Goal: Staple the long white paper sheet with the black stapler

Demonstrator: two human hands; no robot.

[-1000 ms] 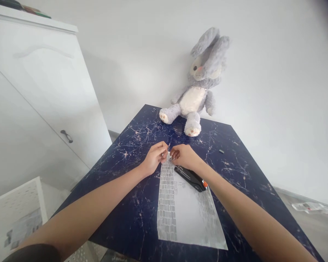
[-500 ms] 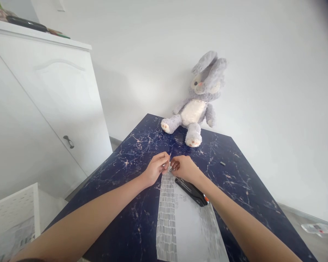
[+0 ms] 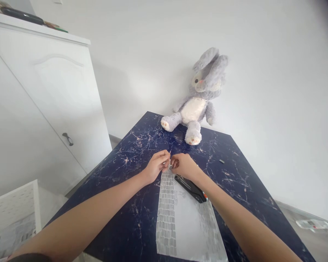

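Note:
A sheet of paper (image 3: 187, 225) with a grey brick-like pattern along its left side lies on the dark blue marbled table (image 3: 120, 214). Across its upper part rests a black stapler (image 3: 190, 189), partly under my right wrist. At the paper's far end my left hand (image 3: 157, 165) is closed, thumb and fingers pinched together. My right hand (image 3: 183, 165) faces it closely, its fingers curled in a pinch. Something small and shiny shows by the right fingertips, too small to name. What the left fingers hold is hidden.
A grey plush rabbit (image 3: 195, 105) sits at the table's far edge against the wall. A small dark piece (image 3: 221, 161) lies right of my hands. A white cabinet (image 3: 51, 98) stands at the left, with a white-framed box (image 3: 36, 207) below it. A plastic package (image 3: 315, 225) lies on the floor.
The view has shifted slightly. Both hands stay pinched close together at the paper's far end, with barely any movement.

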